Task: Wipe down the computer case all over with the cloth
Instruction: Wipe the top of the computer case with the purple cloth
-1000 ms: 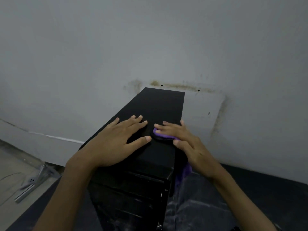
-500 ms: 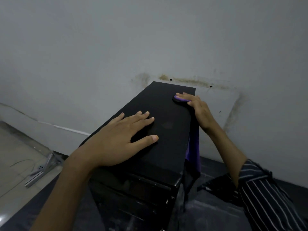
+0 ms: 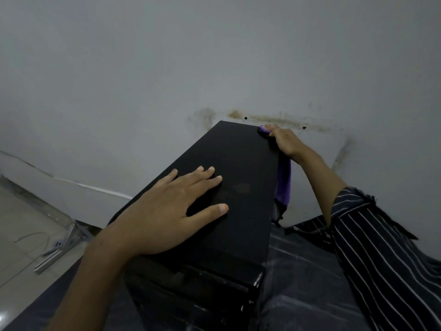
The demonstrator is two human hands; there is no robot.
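The lower front of the case [image 3: 241,151] runs out of the bottom of the frame, and its face is so dark that only some ledges and glints can be made out. Its right side is out of sight. The case stands upright on a dark surface [image 3: 300,283], its far end close to the wall [image 3: 214,56].

Most of the cloth [image 3: 284,182] is covered. A small purple bunch peeks out at the far right corner of the lid under the right hand [image 3: 285,140], and a purple length with a dark hem hangs down the right edge. The fingers seem bent over the bunch, gripping it against the corner, though the fingertips are too small to read clearly. The forearm comes out of a striped sleeve [image 3: 381,247], cut off at the right border.

The left hand [image 3: 164,211] lies flat on the near half of the lid with fingers straight and spread, holding nothing. Its arm leaves the frame at the bottom.

By count there are one case, one cloth and two hands. The wall behind the case carries a brownish stain [image 3: 274,119] with two dark dots in it. On the floor [image 3: 21,223] to the left lies one pale metal piece [image 3: 57,249], blurred, with a thin wire beside it.
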